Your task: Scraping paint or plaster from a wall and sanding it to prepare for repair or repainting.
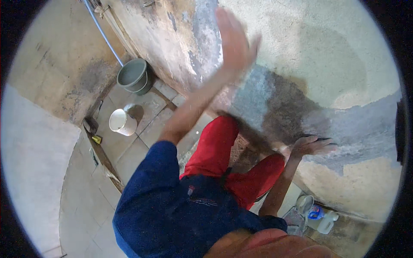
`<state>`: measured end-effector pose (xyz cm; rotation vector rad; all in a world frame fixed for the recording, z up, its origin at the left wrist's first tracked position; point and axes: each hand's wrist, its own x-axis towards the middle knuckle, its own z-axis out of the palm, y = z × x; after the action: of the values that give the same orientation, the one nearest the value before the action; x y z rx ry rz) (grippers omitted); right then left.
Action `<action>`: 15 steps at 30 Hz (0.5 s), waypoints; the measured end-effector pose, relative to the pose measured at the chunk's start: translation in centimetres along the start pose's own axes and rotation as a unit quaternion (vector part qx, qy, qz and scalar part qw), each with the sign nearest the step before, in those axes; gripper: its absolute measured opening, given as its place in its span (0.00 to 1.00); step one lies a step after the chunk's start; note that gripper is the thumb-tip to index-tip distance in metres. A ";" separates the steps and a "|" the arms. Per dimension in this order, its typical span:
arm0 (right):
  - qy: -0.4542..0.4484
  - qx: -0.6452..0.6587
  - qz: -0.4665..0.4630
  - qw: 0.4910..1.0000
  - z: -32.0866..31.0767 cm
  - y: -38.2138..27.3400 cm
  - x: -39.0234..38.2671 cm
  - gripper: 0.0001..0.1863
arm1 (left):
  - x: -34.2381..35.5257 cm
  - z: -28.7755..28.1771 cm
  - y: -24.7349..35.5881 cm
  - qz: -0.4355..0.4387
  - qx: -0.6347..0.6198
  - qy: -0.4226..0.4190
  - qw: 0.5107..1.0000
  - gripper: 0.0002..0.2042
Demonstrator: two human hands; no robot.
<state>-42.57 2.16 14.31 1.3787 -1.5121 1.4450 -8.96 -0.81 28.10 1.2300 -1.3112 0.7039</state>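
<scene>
My left hand (237, 45) is raised against the upper part of the worn wall (318, 56), slightly blurred. Its fingers stretch upward with the thumb apart, and nothing is in it; I cannot tell whether it touches the surface. Lower and to the right, my right hand (314, 146) lies with fingers extended along a grey, rough patch of the same wall. That hand holds nothing either. Between the two hands, the wall has a dark, damp-looking patch (286, 105) beside a pale blue-grey one. My knees in red trousers (215, 144) are bent close to the wall's foot.
A grey bucket (133, 75) stands at the left corner, below a blue pipe (103, 32). Nearer is a white bucket (122, 122) on the tiled floor (148, 129). A pale plastic jug (328, 222), a blue container (315, 212) and a mug-like vessel (304, 204) sit low right.
</scene>
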 end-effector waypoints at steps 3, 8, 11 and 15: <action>0.006 0.006 -0.012 1.000 0.4 0.1 -0.2 0.31 | 7.7 -0.7 -1.1 -0.060 0.094 0.094 0.989 0.34; 0.009 0.050 0.026 0.998 2.1 -0.2 -1.6 0.32 | -6.3 -1.0 1.2 -0.020 -0.001 -0.069 0.997 0.44; 0.006 0.024 0.017 1.000 1.3 1.3 -1.8 0.33 | -2.6 0.2 0.7 -0.030 0.062 -0.039 0.997 0.43; 0.036 0.023 -0.011 0.999 1.7 0.5 -1.1 0.33 | 10.2 -3.9 -0.7 -0.166 -0.049 0.090 0.981 0.35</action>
<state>-42.38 0.71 12.76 1.3517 -1.4221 1.5087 -4.99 0.15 38.31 1.2367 -0.9514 0.4928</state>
